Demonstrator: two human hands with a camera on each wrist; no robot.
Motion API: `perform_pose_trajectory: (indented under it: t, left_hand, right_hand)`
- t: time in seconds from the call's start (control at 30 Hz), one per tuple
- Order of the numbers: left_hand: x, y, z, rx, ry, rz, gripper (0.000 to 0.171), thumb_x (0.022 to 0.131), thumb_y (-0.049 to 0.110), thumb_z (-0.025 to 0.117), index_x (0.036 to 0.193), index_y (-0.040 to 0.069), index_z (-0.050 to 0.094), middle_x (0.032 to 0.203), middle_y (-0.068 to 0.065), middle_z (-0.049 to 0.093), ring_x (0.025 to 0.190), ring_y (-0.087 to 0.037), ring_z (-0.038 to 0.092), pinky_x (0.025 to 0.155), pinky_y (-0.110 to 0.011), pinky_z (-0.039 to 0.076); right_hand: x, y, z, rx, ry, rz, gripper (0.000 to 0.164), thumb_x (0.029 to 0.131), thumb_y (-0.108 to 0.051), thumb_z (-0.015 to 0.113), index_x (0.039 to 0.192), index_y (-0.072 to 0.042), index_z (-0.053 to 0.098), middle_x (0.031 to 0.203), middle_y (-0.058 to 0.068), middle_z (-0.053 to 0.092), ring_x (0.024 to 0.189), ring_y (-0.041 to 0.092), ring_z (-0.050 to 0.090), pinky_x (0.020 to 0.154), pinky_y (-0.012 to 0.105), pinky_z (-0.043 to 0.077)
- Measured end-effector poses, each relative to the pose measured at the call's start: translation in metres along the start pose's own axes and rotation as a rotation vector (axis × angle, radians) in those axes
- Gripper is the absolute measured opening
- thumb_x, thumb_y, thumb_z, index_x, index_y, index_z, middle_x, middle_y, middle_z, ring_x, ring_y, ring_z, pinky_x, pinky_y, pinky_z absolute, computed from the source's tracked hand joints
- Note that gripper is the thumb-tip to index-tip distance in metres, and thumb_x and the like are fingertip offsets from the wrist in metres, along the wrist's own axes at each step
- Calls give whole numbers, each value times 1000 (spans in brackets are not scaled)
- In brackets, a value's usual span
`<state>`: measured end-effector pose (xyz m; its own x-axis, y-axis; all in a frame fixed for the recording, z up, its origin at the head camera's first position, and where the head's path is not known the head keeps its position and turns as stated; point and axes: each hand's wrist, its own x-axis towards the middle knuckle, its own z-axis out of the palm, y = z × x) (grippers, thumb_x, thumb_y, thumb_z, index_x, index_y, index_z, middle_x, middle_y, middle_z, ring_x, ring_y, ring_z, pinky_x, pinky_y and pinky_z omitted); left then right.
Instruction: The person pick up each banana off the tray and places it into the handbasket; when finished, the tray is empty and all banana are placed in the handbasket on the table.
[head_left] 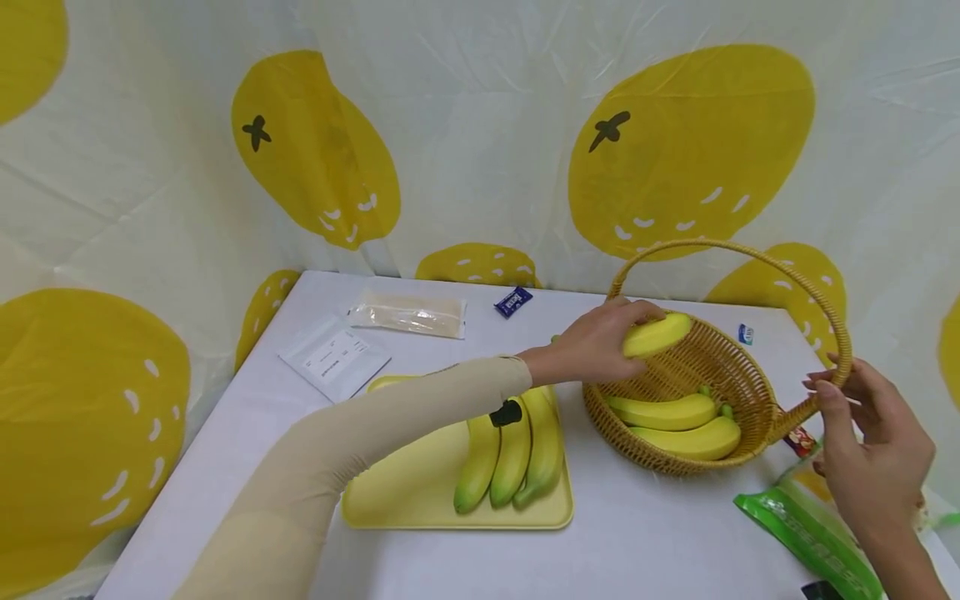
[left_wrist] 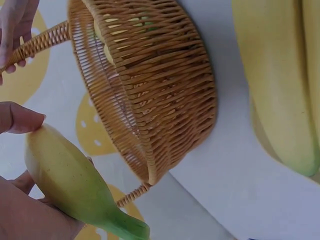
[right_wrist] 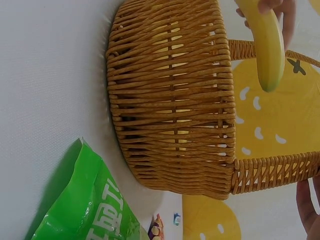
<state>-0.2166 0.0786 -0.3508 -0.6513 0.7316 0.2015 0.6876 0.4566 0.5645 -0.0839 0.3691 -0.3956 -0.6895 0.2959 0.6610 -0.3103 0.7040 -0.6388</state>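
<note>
My left hand point(head_left: 594, 343) grips a yellow banana point(head_left: 657, 335) with a green stem, held above the left side of a wicker basket point(head_left: 609, 429). Inside the basket, two bananas point(head_left: 686, 437) lie side by side. With thumb and fingertips, my right hand point(head_left: 873, 442) pinches the basket's arched handle point(head_left: 842, 333) low on its right side. Left of the basket, a pale yellow tray point(head_left: 405, 487) carries three bananas point(head_left: 512, 462), partly covered by the left sleeve. In the right wrist view, the held banana point(right_wrist: 270, 47) hangs over the basket rim.
A green snack bag point(head_left: 813, 533) lies by the right forearm, with a small red packet point(head_left: 801, 441) beyond it. Towards the back are a white labelled pouch point(head_left: 335, 358), a clear long packet point(head_left: 408, 315), a blue packet point(head_left: 513, 302) and a small blue-white packet point(head_left: 746, 334).
</note>
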Motion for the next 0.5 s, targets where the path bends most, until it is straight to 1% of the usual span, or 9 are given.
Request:
perform_pose_trajectory:
  t: [0.13, 0.2, 0.27, 0.4, 0.5]
  left_hand:
    - [18, 4, 5, 35, -44, -1, 68, 91, 21, 74, 155, 18, 51, 130, 4, 56, 100, -8, 48, 76, -22, 42]
    - [26, 5, 7, 53, -75, -9, 68, 91, 21, 73, 155, 19, 50, 133, 6, 54, 103, -6, 47, 78, -21, 42]
    - [32, 7, 9, 69, -101, -4, 67, 92, 20, 71, 155, 19, 50, 132, 7, 54, 104, -6, 46, 78, -21, 41]
    - [42, 11, 12, 83, -148, -3, 64, 94, 20, 69, 155, 18, 50, 123, 7, 54, 99, -7, 47, 76, -21, 41]
    - [49, 14, 17, 94, -178, -20, 65, 95, 26, 70, 156, 20, 49, 116, 9, 53, 96, -6, 46, 75, -20, 40]
  right_hand:
    - [1, -1, -1, -8, -5, 10, 40, 105, -1, 62, 144, -8, 65, 115, -16, 66, 102, 0, 63, 93, 12, 46]
    - [1, -1, 0, 3, -6, 9, 39, 105, 0, 63, 143, -7, 65, 115, -14, 67, 101, 0, 63, 93, 12, 46]
    - [2, 0, 0, 7, -6, 7, 39, 104, 0, 63, 143, -6, 65, 115, -13, 67, 101, 1, 63, 93, 12, 46]
    - [2, 0, -1, -6, -12, 10, 39, 105, 0, 63, 143, -7, 65, 115, -16, 67, 101, 0, 63, 94, 13, 46]
    - [3, 1, -1, -2, -14, 4, 40, 104, 1, 63, 143, -7, 65, 115, -14, 67, 101, 0, 63, 94, 13, 46]
